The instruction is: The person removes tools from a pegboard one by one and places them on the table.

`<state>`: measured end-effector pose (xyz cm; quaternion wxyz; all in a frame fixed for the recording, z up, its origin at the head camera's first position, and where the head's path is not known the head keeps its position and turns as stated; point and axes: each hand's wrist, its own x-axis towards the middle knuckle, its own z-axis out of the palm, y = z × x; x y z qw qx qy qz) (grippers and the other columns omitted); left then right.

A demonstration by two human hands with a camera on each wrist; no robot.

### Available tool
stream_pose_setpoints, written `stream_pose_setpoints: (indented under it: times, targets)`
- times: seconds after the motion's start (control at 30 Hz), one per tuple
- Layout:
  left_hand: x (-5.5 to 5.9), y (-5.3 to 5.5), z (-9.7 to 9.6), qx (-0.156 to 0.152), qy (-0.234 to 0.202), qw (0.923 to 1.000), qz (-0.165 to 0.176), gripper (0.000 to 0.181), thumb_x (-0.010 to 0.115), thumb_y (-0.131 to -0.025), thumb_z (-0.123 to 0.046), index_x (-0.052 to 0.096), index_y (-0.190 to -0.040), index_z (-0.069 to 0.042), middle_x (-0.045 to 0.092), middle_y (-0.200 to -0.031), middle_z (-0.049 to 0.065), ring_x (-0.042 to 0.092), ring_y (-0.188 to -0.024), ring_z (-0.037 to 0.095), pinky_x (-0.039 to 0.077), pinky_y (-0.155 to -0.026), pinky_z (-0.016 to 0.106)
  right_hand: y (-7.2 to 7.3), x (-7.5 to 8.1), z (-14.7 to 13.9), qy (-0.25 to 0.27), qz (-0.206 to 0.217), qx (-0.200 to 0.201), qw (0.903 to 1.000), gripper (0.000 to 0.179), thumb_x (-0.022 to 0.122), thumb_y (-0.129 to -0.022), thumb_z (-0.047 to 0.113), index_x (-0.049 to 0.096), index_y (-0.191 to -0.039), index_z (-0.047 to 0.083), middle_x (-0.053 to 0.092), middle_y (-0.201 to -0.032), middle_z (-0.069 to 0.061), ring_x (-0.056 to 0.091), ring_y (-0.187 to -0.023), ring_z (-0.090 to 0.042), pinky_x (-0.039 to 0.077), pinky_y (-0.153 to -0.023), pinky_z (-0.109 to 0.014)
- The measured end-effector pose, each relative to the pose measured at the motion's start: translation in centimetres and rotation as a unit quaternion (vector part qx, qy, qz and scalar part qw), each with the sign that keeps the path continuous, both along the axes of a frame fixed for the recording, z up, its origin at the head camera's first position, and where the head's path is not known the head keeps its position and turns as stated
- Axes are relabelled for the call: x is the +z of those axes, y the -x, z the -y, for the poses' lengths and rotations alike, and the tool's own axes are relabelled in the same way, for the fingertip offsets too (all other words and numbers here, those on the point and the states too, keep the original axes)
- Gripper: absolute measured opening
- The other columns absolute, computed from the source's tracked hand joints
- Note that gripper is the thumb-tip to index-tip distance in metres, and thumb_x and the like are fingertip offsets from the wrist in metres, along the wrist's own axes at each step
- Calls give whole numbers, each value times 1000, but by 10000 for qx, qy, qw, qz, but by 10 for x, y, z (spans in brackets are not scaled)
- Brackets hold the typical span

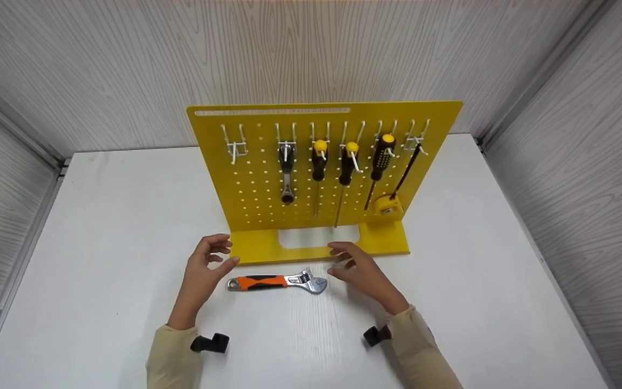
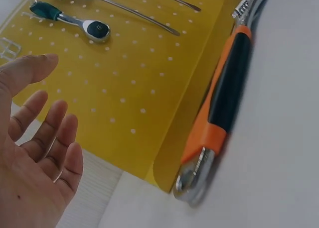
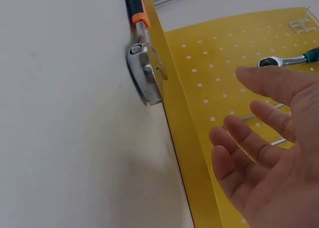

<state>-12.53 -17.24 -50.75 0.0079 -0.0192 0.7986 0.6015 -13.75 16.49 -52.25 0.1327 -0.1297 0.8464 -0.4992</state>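
Note:
An adjustable wrench (image 1: 275,281) with an orange and black handle lies on the white table, in front of the yellow pegboard stand (image 1: 256,249). Its metal head points right in the head view. My left hand (image 1: 207,265) is at the handle end, fingers loosely bent and holding nothing. On the other side, my right hand (image 1: 362,273) is beside the wrench head, also without anything in it. The left wrist view has the wrench handle (image 2: 229,83) to the right of the relaxed fingers (image 2: 65,133). In the right wrist view the wrench head (image 3: 144,73) is left of the fingertips.
On the pegboard hang a ratchet wrench (image 1: 287,178), several screwdrivers (image 1: 319,162) with black and yellow handles, and a yellow tape measure (image 1: 388,205) on a dark strap. A bare white hook (image 1: 236,150) is at the left. Wood-patterned walls (image 1: 311,54) enclose the table.

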Motion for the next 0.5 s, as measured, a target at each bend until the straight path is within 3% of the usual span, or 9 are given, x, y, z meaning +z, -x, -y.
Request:
stream_pose_setpoints:
  times: [0.27,0.5]
  targets:
    - [13,9,-10,158,-172,9986,-468,42,72,-85,-10,55,-123,-5,57,-116,19,53,-98,9,44,-85,19,1,12,4,703,-243,-570,9956,50,70,-89,16,51,-135,15,62,-121,-11,61,-107,-26,46,-85,-29]
    - [25,13,-12,99,-335,9944,-993,41,71,-85,-6,55,-122,0,57,-113,18,55,-98,15,43,-84,19,5,19,5,931,-359,-706,9925,49,70,-89,20,52,-134,14,63,-119,-9,61,-108,-26,45,-84,-28]
